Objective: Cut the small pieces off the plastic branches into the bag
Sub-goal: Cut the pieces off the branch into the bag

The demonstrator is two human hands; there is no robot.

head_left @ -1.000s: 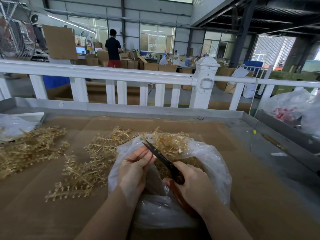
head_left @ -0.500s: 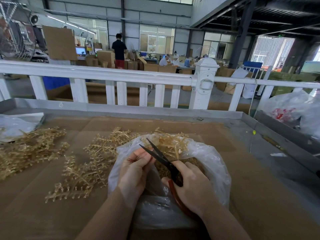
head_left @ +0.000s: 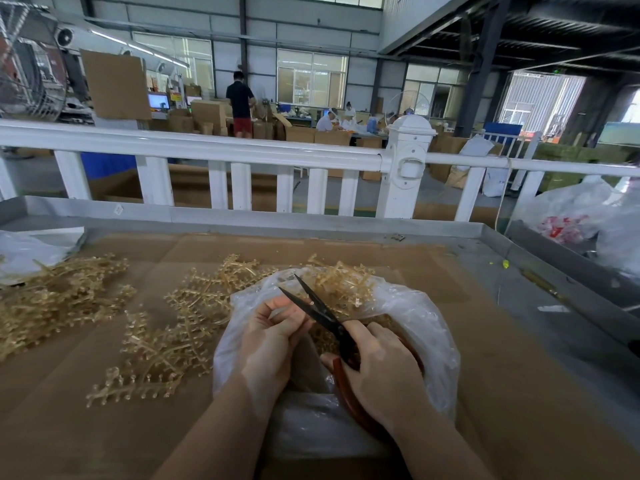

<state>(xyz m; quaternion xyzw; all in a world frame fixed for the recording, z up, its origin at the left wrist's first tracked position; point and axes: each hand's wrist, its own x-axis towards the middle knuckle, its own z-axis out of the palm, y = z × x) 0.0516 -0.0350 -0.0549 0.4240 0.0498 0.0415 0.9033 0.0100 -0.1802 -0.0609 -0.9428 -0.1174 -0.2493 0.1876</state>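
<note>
A clear plastic bag point(head_left: 426, 327) lies open on the cardboard-covered table, holding small golden cut pieces. My left hand point(head_left: 273, 337) pinches a thin piece of golden plastic branch over the bag's mouth. My right hand point(head_left: 377, 372) grips black scissors point(head_left: 318, 310) by their red handles, and the blades stand spread apart beside my left fingertips. A clump of golden branches point(head_left: 343, 282) rests on the bag's far rim. More golden branches point(head_left: 166, 334) lie spread on the cardboard left of the bag.
Another heap of golden branches point(head_left: 59, 299) lies at the far left beside a white plastic sheet point(head_left: 27, 251). A white railing point(head_left: 221, 150) runs behind the table's metal rim point(head_left: 311, 221). Filled plastic bags point(head_left: 581, 220) sit at the right. People work among cardboard boxes far behind.
The scissor blades, nearly closed a second ago, have spread apart. My left fingers have shifted slightly on the piece they hold. The bag and the branches stay in place.
</note>
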